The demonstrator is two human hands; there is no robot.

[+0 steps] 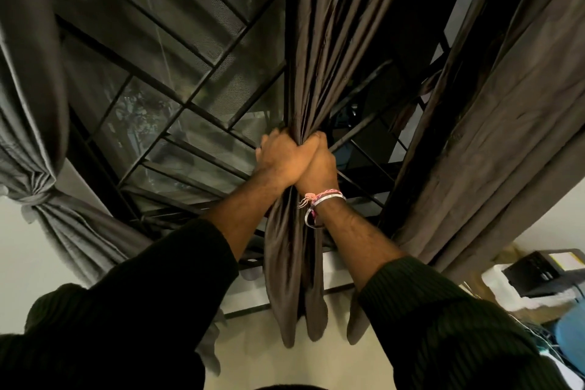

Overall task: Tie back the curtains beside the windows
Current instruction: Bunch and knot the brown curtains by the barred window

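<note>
Curtain (pixel 319 51), middle panel before the window (pixel 177 79), bunched into one rope, left hand (pixel 280 157) and right hand (pixel 318 165) both clamped round it at sill height, likely gathering folds for tying.

No writing, label, brand or number can be read anywhere here. The woven wristband (pixel 319 201) on the right wrist shows only a pink and white pattern, too small to tell any letters. The dark box (pixel 538 272) at the right edge bears a yellow patch, unreadable.
</note>
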